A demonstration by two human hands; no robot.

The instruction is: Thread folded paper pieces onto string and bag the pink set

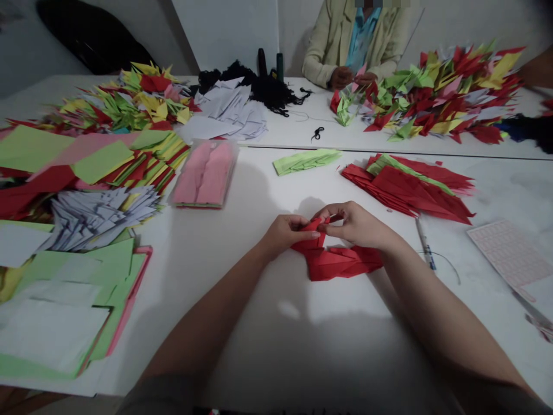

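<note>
Between my two hands is a piece of folded red paper [310, 244], held over the middle of the white table. My left hand [286, 232] pinches its left side, thumb laid along the top. With thumb and fingertips, my right hand [352, 225] grips the upper right edge of the same piece. Several more folded red papers [341, 264] lie just below, partly under my right wrist. Beyond my right hand rests a pile of red folded strips [406, 187] with a green one on top. Some light green folded strips [306, 161] lie farther back.
Stacks of coloured paper [116, 288] cover the left side, beside a packet of pink pieces [205, 173]. Heaps of folded paper shapes [453, 92] and black yarn [276, 92] stand on the far table, where a co-worker [332, 52] sits. A pen [425, 245] and printed sheet [514, 253] lie right.
</note>
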